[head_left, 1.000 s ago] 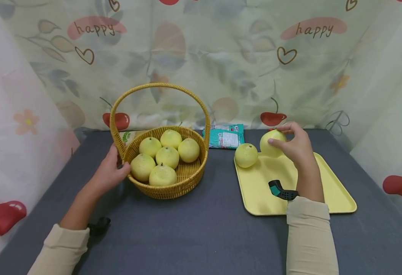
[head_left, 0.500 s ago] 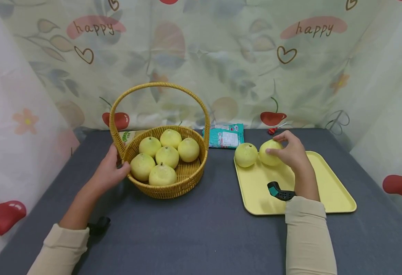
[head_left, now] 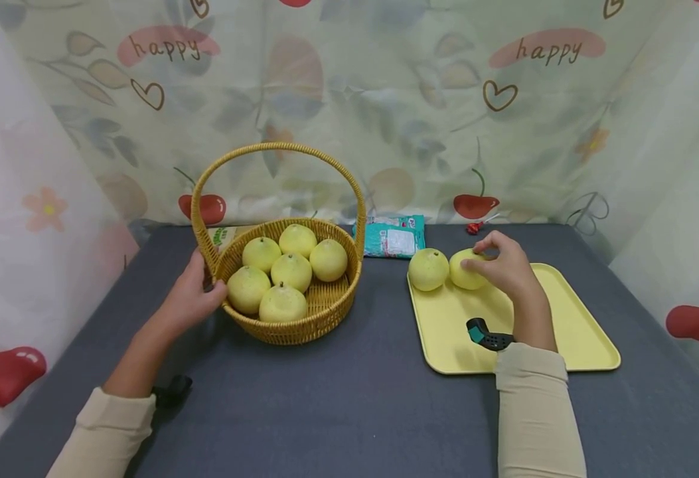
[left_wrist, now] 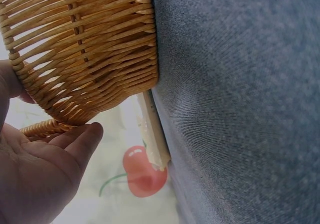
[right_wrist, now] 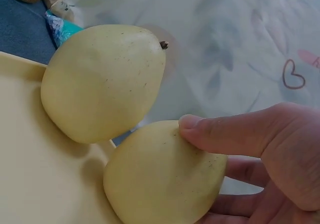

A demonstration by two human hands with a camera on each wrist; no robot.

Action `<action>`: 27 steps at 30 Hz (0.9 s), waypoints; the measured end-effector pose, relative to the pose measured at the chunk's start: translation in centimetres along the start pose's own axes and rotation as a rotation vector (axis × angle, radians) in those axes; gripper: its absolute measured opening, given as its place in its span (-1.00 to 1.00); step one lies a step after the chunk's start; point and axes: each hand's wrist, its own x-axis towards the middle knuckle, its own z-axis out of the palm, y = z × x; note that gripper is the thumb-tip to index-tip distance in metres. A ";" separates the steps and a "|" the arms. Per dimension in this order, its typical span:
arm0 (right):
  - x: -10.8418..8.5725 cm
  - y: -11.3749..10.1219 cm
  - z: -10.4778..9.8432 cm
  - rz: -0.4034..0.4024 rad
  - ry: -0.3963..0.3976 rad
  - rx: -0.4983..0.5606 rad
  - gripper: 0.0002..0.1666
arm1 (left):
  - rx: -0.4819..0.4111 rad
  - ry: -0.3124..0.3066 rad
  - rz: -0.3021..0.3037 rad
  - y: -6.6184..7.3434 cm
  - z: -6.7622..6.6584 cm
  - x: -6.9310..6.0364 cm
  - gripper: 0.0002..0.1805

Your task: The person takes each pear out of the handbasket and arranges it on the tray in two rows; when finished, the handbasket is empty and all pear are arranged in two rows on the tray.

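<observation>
Right hand [head_left: 507, 267] pinches a pale yellow fruit [head_left: 461, 271] between thumb and fingers at the yellow tray's [head_left: 582, 332] far edge, right of the frame's centre, just beside a second fruit [head_left: 428, 269]; tray surface spreads toward lower right. Left hand [head_left: 190, 295] grips the basket's [head_left: 301, 332] left side, left of centre; dark table [head_left: 379, 411] runs between basket and tray. Since a second ago, the pinched fruit has come lower

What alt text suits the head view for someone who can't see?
A right hand grips a pale fruit beside another fruit at the far edge of a yellow tray; the left hand holds a wicker basket of six fruits.
</observation>
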 end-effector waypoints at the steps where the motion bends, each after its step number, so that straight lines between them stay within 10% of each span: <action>1: 0.0 0.0 0.0 -0.002 -0.006 0.004 -0.60 | -0.004 -0.001 0.001 0.0 0.0 0.0 -0.16; 27: -0.2 -0.7 -0.3 -0.025 0.018 -0.002 -0.67 | -0.013 -0.003 0.013 -0.3 0.0 0.1 -0.16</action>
